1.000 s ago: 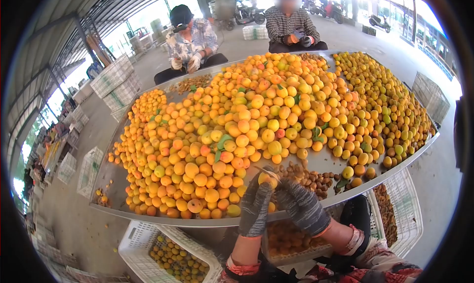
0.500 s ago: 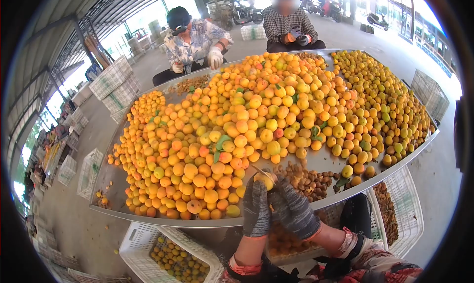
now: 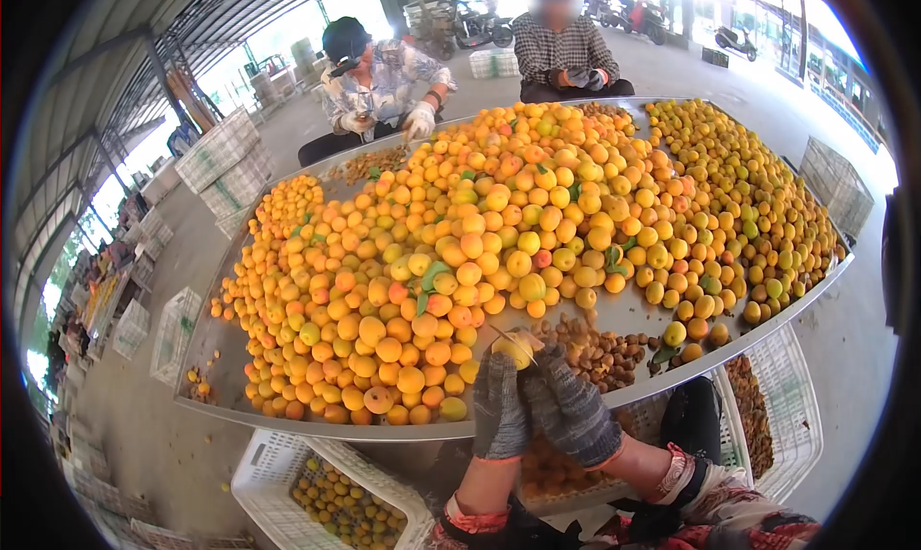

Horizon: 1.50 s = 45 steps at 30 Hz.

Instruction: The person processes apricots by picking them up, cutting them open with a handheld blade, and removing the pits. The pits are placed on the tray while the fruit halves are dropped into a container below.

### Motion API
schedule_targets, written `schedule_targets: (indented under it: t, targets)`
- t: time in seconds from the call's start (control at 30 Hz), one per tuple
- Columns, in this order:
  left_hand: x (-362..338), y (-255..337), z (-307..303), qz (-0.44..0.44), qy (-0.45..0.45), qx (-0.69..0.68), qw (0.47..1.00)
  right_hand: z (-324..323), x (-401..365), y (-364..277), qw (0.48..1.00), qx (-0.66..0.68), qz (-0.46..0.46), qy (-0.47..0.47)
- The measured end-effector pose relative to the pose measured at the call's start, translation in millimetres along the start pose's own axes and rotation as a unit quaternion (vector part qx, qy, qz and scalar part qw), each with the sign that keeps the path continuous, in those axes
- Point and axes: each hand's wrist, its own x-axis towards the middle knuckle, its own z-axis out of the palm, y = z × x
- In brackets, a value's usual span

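My left hand (image 3: 499, 408), in a grey knitted glove, is closed around a yellow apricot (image 3: 512, 350) above the table's near edge. My right hand (image 3: 574, 408), gloved alike, is closed against the apricot's right side. A thin pale strip (image 3: 501, 334) crosses the top of the fruit and runs toward the right fingers; its kind cannot be made out. A large heap of apricots (image 3: 413, 291) lies just beyond my hands. Brown pits (image 3: 609, 358) are piled right of them on the metal table (image 3: 336, 429).
Below the table, a white crate (image 3: 264, 473) of apricots stands at left, and another crate (image 3: 791, 406) with brown pieces at right. Two gloved co-workers, one in a patterned shirt (image 3: 379, 85) and one in a checked shirt (image 3: 552, 51), sit across the table. Stacked crates (image 3: 225, 162) stand behind left.
The apricot and pale strip have shifted slightly between my fingers; my hands stay in place. Across the table, the left co-worker's hands have moved and the right co-worker's hands have dropped lower.
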Motion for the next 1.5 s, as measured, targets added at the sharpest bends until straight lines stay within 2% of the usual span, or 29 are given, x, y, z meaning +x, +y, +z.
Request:
schedule_targets:
  t: [0.07, 0.1, 0.13, 0.17, 0.23, 0.27, 0.3, 0.37, 0.47, 0.5, 0.57, 0.63, 0.67, 0.73, 0.87, 0.9, 0.93, 0.97, 1.0, 1.07, 1.13, 1.17, 1.27, 1.3, 1.33, 1.37, 1.43, 1.47, 1.5]
  targets:
    - [1, 6, -6, -0.005, -0.013, 0.016, 1.000, -3, 2, 1, 1.000, -0.008, -0.023, 0.005]
    - [1, 12, -9, -0.005, -0.011, 0.014, 1.000, -5, 4, 1, 0.989, 0.138, 0.054, -0.005]
    - [2, 20, -10, -0.019, -0.042, 0.049, 0.998, -7, 8, 1, 0.951, 0.282, 0.130, -0.015]
    - [2, 27, -11, -0.034, -0.074, 0.085, 0.993, -14, 11, -2, 0.950, 0.283, 0.130, -0.016]
    - [0, 35, -9, -0.050, -0.065, 0.091, 0.993, -34, 14, -12, 0.953, 0.191, 0.200, -0.125]
    - [0, 36, -8, -0.065, -0.055, 0.096, 0.992, -32, 14, -10, 0.953, 0.191, 0.201, -0.123]
    - [-1, 28, -7, -0.066, -0.056, 0.095, 0.992, -28, 14, -6, 0.967, 0.172, 0.159, -0.100]
    - [-2, 10, -2, -0.002, 0.031, 0.014, 0.999, -19, 12, -7, 0.979, 0.151, 0.115, -0.078]
    - [-3, 20, 7, 0.043, -0.001, 0.045, 0.998, -15, 12, -13, 0.996, 0.071, 0.044, -0.023]
    - [-3, 25, 4, 0.041, -0.001, 0.046, 0.998, -21, 13, -15, 0.988, 0.124, 0.069, -0.055]
    - [-3, 37, -6, 0.064, -0.097, 0.115, 0.986, -36, 15, -17, 0.976, 0.177, 0.096, -0.084]
    - [-2, 37, -9, 0.061, -0.118, 0.121, 0.984, -53, 20, -16, 0.900, 0.378, 0.149, -0.160]
    - [-2, 37, -10, 0.058, -0.138, 0.129, 0.980, -62, 24, -17, 0.900, 0.377, 0.150, -0.162]
    - [-6, 39, -7, 0.042, -0.141, 0.129, 0.981, -77, 31, -21, 0.875, 0.232, 0.328, -0.271]
    - [-5, 27, -3, 0.046, -0.121, 0.111, 0.985, -74, 30, -25, 0.881, 0.223, 0.346, -0.234]
    - [-4, 18, -3, 0.046, -0.122, 0.111, 0.985, -63, 25, -13, 0.950, 0.175, 0.178, -0.185]
    - [-5, 7, -1, 0.035, -0.072, 0.073, 0.994, -52, 18, -3, 0.984, 0.121, 0.004, -0.129]
    - [-6, 1, 0, 0.024, -0.022, 0.035, 0.999, -43, 12, 1, 0.985, 0.121, 0.005, -0.127]
    - [-9, -2, 1, 0.023, -0.022, 0.035, 0.999, -33, 7, 4, 0.992, 0.081, 0.030, -0.091]
    - [-11, -6, 1, 0.032, -0.014, 0.147, 0.989, -17, -1, 11, 0.996, 0.042, 0.053, -0.059]
    - [-11, 3, 5, 0.006, -0.003, 0.098, 0.995, -8, -6, 16, 0.991, 0.126, -0.030, 0.022]
    - [-11, 7, 6, -0.021, 0.004, 0.050, 0.999, -6, -6, 18, 0.991, 0.126, -0.028, 0.024]
    - [-11, 12, -3, -0.006, 0.009, 0.069, 0.998, -8, 0, 12, 0.991, 0.118, -0.060, 0.030]
    - [-9, 18, -7, -0.005, 0.012, 0.068, 0.998, -24, 5, -5, 0.979, 0.196, 0.024, -0.045]
    - [-5, 27, -10, 0.019, -0.056, 0.089, 0.994, -36, 11, -12, 0.949, 0.270, 0.108, -0.118]
    - [-3, 31, -12, 0.042, -0.126, 0.108, 0.985, -46, 13, -8, 0.950, 0.269, 0.109, -0.119]
    - [-4, 33, -10, 0.020, -0.136, 0.105, 0.985, -65, 16, 0, 0.915, 0.245, 0.193, -0.255]
    - [-4, 34, -9, 0.000, -0.145, 0.102, 0.984, -70, 22, -8, 0.916, 0.244, 0.193, -0.254]
    - [-4, 33, -7, 0.001, -0.146, 0.102, 0.984, -76, 29, -22, 0.893, 0.242, 0.291, -0.244]
